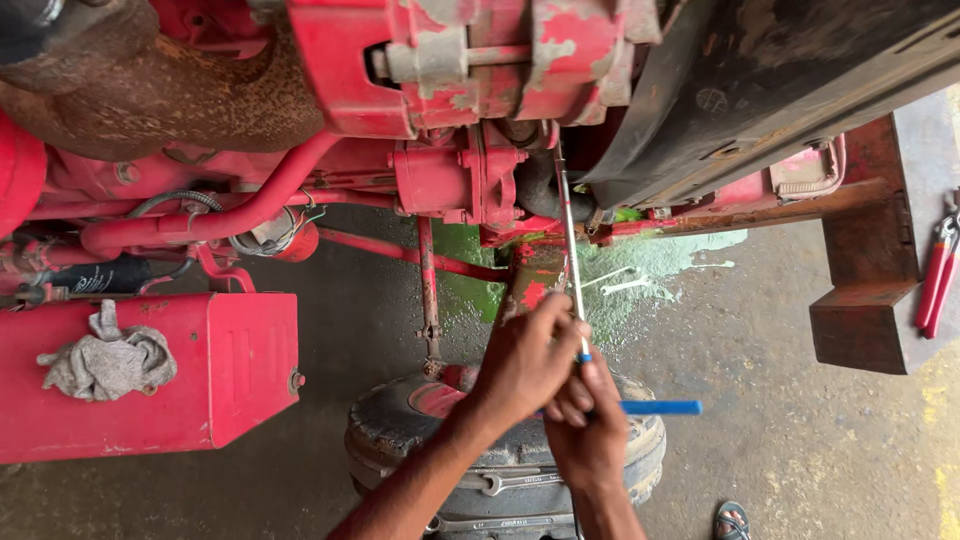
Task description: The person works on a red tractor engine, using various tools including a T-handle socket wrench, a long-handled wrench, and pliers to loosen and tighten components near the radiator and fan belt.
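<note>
A long thin metal tool shaft (pixel 570 250) runs from my hands up to a black hose (pixel 538 190) under the red tractor engine (pixel 450 170). My left hand (pixel 525 362) pinches the lower end of the shaft. Just below it, my right hand (pixel 590 435) is closed around the tool's blue handle (pixel 662 407), which sticks out to the right. Both hands hover over a small black tyre (pixel 390 425).
A grey rag (pixel 105 362) lies on a red metal box (pixel 230 380) at left. Red-handled pliers (pixel 938 275) rest on a rusty bracket (pixel 865 300) at right. Wrenches (pixel 500 483) lie on the tyre. Green liquid (pixel 655 262) stains the concrete floor. A sandalled foot (pixel 731 521) shows at the bottom.
</note>
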